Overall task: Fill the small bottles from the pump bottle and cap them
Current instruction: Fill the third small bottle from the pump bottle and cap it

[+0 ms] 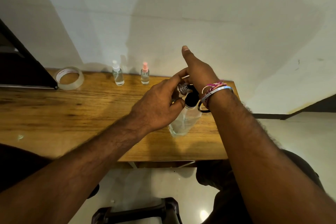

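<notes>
Here, left hand [160, 105] around a small bottle [181, 90] over the pump bottle [185, 122], right hand [198, 71] unclear, tape-roll [69, 78] print illegible.

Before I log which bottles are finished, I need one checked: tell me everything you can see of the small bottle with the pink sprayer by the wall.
The pink-topped spray bottle is small, round and clear, glass or plastic, with a pale pink sprayer head fitted on its neck. It stands upright on the wooden table near the far edge by the wall, to the right of a similar white-topped spray bottle. It seems to hold clear liquid, though the level is too blurred to read. No hand touches it.
</notes>
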